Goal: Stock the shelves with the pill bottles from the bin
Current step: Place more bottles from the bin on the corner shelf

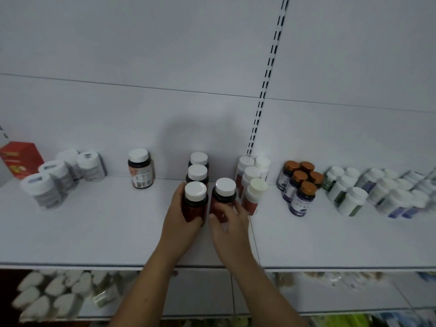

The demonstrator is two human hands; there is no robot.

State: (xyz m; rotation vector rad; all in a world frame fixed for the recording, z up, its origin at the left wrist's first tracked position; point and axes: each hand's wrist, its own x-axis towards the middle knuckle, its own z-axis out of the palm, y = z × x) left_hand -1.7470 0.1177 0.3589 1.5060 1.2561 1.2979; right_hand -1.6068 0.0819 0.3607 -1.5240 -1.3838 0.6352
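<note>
My left hand [182, 215] wraps its fingers [178, 193] around 1 dark red pill bottle [195, 200]. My right hand [230, 224] clamps a second bottle [223, 197] at its 3 o'clock. Both are upright on the shelf [94, 232], I think to line up with 2 matching bottles [197, 173] at 12 o'clock.

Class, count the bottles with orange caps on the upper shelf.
5, clustered right of centre: back-left bottle, back-right bottle, middle-left bottle, middle-right bottle, front bottle. Others may hide behind them.
</note>
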